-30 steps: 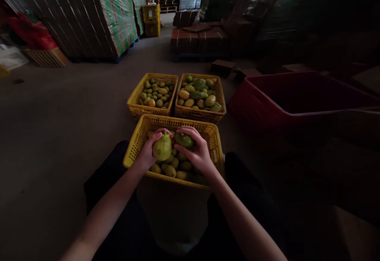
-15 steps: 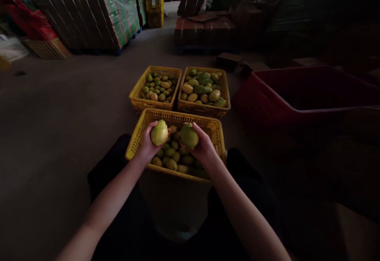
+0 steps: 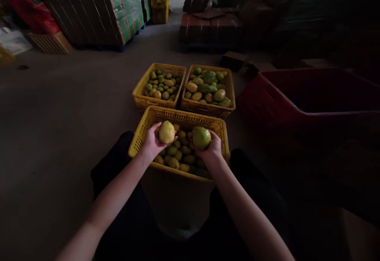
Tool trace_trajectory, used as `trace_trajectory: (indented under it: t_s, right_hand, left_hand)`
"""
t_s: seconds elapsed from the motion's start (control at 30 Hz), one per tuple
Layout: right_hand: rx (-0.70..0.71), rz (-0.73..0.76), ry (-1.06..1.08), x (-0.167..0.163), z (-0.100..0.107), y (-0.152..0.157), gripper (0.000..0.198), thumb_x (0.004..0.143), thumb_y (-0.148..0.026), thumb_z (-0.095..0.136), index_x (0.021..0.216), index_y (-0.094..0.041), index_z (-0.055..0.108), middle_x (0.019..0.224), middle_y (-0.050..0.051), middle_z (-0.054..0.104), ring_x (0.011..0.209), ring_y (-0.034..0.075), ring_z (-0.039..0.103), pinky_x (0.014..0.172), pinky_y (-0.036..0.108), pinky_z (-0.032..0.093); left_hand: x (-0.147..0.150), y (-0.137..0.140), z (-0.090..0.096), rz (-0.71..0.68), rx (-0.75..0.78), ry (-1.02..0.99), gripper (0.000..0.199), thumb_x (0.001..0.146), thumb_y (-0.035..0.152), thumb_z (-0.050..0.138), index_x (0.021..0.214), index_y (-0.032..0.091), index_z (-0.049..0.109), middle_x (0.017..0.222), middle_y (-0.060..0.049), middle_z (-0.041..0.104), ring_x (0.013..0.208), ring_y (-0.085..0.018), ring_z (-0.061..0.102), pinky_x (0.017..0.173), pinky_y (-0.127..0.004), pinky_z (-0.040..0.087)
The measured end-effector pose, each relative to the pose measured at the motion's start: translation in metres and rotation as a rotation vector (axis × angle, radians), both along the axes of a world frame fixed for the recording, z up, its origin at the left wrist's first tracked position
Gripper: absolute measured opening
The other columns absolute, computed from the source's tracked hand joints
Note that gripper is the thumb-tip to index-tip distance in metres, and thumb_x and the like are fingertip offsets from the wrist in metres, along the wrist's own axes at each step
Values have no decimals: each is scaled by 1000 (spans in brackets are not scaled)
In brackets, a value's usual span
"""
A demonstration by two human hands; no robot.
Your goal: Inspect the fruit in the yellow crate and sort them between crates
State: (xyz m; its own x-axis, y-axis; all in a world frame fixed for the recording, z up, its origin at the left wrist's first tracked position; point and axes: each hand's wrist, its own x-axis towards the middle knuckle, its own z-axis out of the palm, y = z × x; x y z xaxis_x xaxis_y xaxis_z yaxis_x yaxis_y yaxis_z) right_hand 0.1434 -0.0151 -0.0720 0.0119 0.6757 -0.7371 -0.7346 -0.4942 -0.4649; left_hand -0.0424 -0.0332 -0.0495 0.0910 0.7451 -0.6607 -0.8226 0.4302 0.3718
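Note:
My left hand (image 3: pixel 153 141) is closed around a pale yellow lemon (image 3: pixel 166 132), its fingers underneath and the thumb at the side. In my right hand (image 3: pixel 213 147) rests a green lemon (image 3: pixel 201 138), gripped from the right and below. Both hands are over the near yellow crate (image 3: pixel 139 134), which stands between my knees. Inside it lies a layer of green and yellow lemons (image 3: pixel 178 155), partly hidden by my hands.
Beyond the near crate stand two more yellow crates: the left one (image 3: pixel 139 97) with smaller fruit, the right one (image 3: pixel 208 108) with larger fruit. A big red bin (image 3: pixel 261 99) is at the right. Wrapped stacks (image 3: pixel 126 12) and brown boxes (image 3: pixel 196 27) stand farther back.
My right hand has moved right, farther from the left, and turned its lemon. The left hand's lemon has turned too. The whole view has shifted slightly.

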Motion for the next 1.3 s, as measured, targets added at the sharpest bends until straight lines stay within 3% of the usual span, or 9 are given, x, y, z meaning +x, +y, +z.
trace_trajectory:
  t_s: [0.2, 0.4, 0.53, 0.7, 0.83, 1.0, 1.13, 1.23, 1.3]
  right_hand:
    - [122, -55, 123, -5, 8, -4, 13, 74, -30, 51, 80, -26, 62, 69, -2, 72, 66, 18, 67, 63, 34, 58]
    - [21, -18, 135, -8, 10, -6, 24, 77, -28, 44, 88, -23, 64, 72, 6, 73, 71, 22, 70, 60, 35, 59]
    - [119, 37, 194, -7, 13, -9, 24, 77, -35, 51, 91, -21, 64, 85, 8, 75, 78, 23, 71, 63, 36, 60]
    - [163, 74, 168, 0, 13, -8, 16, 75, -36, 58, 83, -23, 63, 70, 1, 71, 62, 19, 66, 54, 30, 57]
    - [98, 58, 163, -1, 12, -4, 17, 77, -35, 52, 83, -23, 62, 66, 2, 70, 59, 19, 66, 53, 33, 57]
    - [-11, 37, 132, -7, 14, -5, 20, 84, -35, 43, 84, -24, 60, 68, 4, 70, 58, 21, 66, 54, 38, 59]
    - [106, 97, 179, -11, 24, -9, 18, 83, -39, 57, 84, -21, 61, 71, 5, 71, 66, 21, 69, 58, 35, 61]
    - [230, 103, 206, -12, 35, -12, 7, 79, -25, 63, 84, -20, 63, 74, 4, 72, 71, 19, 70, 67, 34, 63]
    - [300, 130, 218, -11, 40, -13, 11, 76, -14, 61, 85, -19, 64, 76, 4, 73, 75, 19, 71, 73, 33, 62]
  left_hand:
    - [-4, -9, 15, -18, 201, -223, 30, 89, 40, 53, 104, 17, 65, 83, -5, 69, 70, -14, 66, 60, -23, 55]
    - [-5, -13, 21, -12, 326, -149, 36, 91, 46, 46, 97, 17, 66, 80, -5, 68, 61, -13, 62, 55, -22, 52]
    - [-1, -12, 26, 26, 208, -177, 37, 93, 40, 42, 105, 14, 65, 79, -8, 68, 63, -16, 65, 55, -25, 56]
    - [0, -5, 14, 295, -15, -188, 35, 91, 20, 37, 115, 18, 62, 78, -7, 68, 68, -21, 70, 56, -31, 60]
    - [-3, 1, 1, 350, -38, -105, 35, 89, 20, 39, 115, 19, 63, 78, -6, 69, 68, -19, 70, 60, -30, 60]
    - [-2, 1, 3, 263, 26, -131, 38, 91, 44, 46, 108, 14, 63, 81, -9, 70, 74, -22, 70, 64, -34, 61]
    - [0, -1, 12, 138, 104, -106, 35, 90, 45, 53, 102, 13, 62, 82, -10, 70, 69, -17, 68, 58, -24, 58]
    - [2, -3, 18, 25, 162, -13, 33, 92, 44, 51, 98, 13, 61, 82, -11, 71, 63, -17, 68, 53, -23, 57]
    - [4, -4, 20, -20, 192, 47, 32, 92, 43, 52, 101, 14, 61, 80, -11, 71, 59, -17, 68, 50, -23, 57]
